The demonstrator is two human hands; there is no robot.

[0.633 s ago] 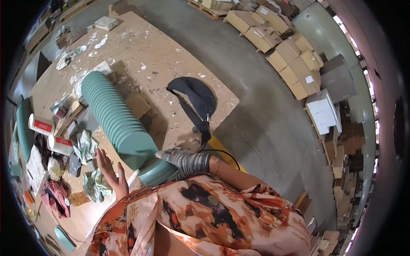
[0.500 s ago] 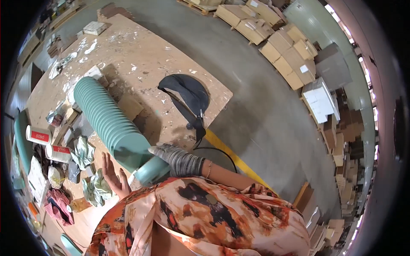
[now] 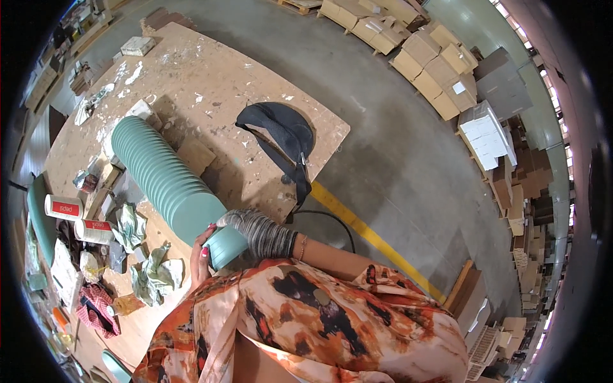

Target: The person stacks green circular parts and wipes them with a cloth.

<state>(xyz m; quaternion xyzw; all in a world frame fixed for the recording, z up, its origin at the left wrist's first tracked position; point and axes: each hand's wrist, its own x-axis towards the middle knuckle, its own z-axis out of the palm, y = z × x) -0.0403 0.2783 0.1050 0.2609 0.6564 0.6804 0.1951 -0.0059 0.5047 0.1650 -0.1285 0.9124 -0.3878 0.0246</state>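
A long row of round teal discs (image 3: 159,169) lies on its side on the worn wooden table (image 3: 211,70), its near face toward me. Right by that face, close to my body, is a short teal piece (image 3: 227,247), round-edged and made of several thin layers. My left hand (image 3: 201,252), bare with red nails, has its fingers closed on the piece's left edge. My right hand (image 3: 255,231), in a grey striped glove, grips its upper right side. Part of the left palm and the piece's lower end are hidden by my patterned clothing.
A black waist bag (image 3: 281,127) lies near the table's right edge. Two red-and-white cups (image 3: 64,207), crumpled wrappers (image 3: 153,274) and a pink checked cloth (image 3: 99,309) clutter the left. Stacked cartons (image 3: 440,76) stand beyond a yellow floor line (image 3: 377,239).
My left hand has gone from open and apart to holding the left edge of the short teal piece. The piece has turned more upright, and my right hand has stayed on it.
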